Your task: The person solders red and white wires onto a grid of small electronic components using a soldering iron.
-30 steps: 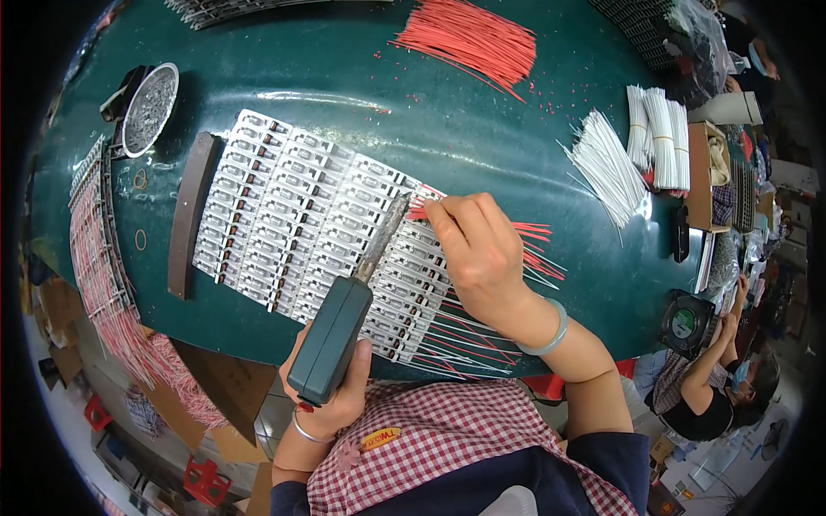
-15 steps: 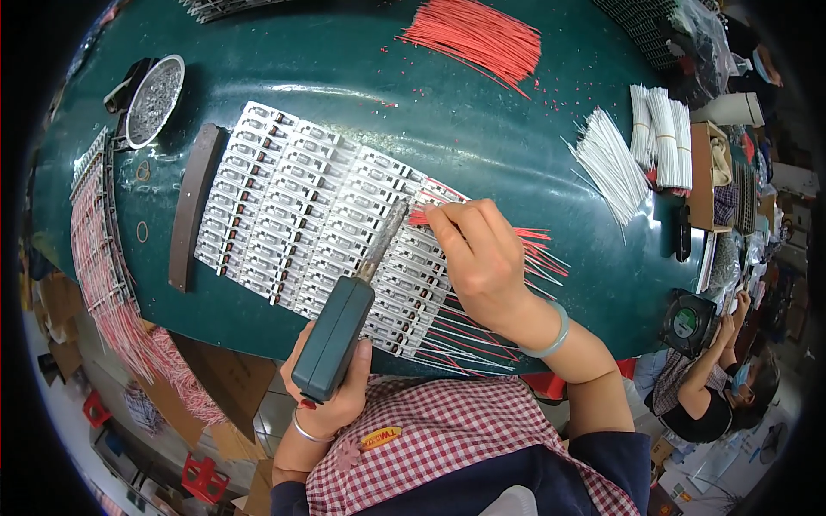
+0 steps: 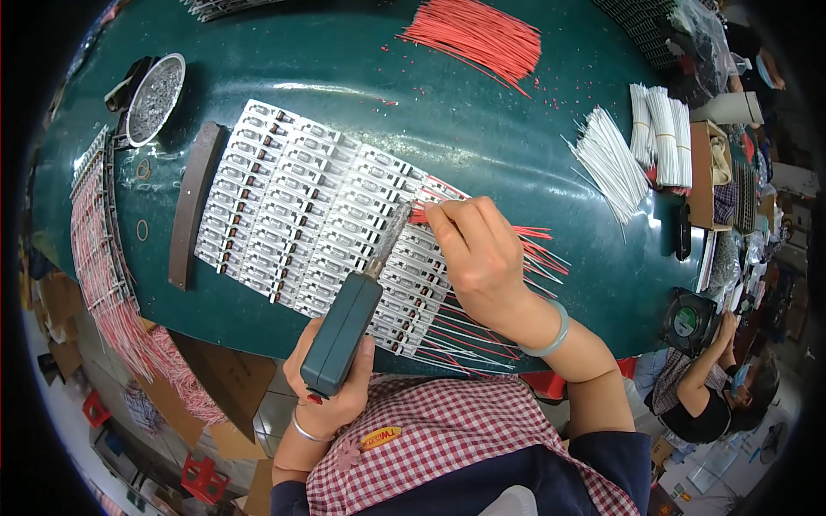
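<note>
My left hand (image 3: 334, 378) grips the dark green handle of a soldering gun (image 3: 344, 331), and its long silvery tip points away from me. That tip reaches the upper right part of a panel of white, jointed strips (image 3: 297, 198) with rows of small metal parts. Just right of the tip, the fingertips of my right hand (image 3: 482, 249) pinch a red wire (image 3: 420, 211) against the panel; its very end is hard to make out. Red and white wires (image 3: 469, 335) stick out from the panel's right edge, partly beneath my right hand.
A dark bar (image 3: 194, 206) lies along the panel's left side. Beyond it stand a bowl of metal bits (image 3: 156, 101) and a wired strip panel (image 3: 107, 249). Red wires (image 3: 473, 39) lie at the back, white wires (image 3: 608, 163) at right. Another person (image 3: 710, 387) sits far right.
The soldering gun in my left hand has shifted slightly to the right, its tip closer to my right fingertips. My right hand has barely moved.
</note>
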The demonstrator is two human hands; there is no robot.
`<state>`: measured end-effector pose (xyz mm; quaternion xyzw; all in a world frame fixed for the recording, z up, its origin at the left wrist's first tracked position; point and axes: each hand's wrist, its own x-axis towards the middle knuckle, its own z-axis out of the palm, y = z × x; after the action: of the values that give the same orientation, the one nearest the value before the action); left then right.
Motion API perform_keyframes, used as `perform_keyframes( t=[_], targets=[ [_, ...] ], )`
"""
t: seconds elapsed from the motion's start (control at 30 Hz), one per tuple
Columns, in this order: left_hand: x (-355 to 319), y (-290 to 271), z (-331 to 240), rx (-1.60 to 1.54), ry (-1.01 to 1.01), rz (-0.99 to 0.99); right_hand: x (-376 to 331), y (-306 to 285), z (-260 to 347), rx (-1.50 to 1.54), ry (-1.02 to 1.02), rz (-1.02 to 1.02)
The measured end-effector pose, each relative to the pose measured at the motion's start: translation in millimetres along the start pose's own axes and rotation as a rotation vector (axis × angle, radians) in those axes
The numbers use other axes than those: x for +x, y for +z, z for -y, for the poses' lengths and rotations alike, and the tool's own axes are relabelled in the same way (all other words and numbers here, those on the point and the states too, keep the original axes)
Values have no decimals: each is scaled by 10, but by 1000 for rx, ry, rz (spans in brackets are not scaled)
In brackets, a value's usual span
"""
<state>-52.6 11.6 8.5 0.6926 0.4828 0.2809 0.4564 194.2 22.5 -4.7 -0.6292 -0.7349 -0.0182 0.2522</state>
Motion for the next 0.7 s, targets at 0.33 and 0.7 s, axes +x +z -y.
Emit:
perform_keyframes(
  t=[0.33, 0.7],
  targets=[
    [-50, 9, 66, -46, 79, -92, -11, 5, -32, -21, -46, 6],
    [-134, -7, 104, -26, 74, -97, -76, -2, 33, 21, -52, -40]
  ],
)
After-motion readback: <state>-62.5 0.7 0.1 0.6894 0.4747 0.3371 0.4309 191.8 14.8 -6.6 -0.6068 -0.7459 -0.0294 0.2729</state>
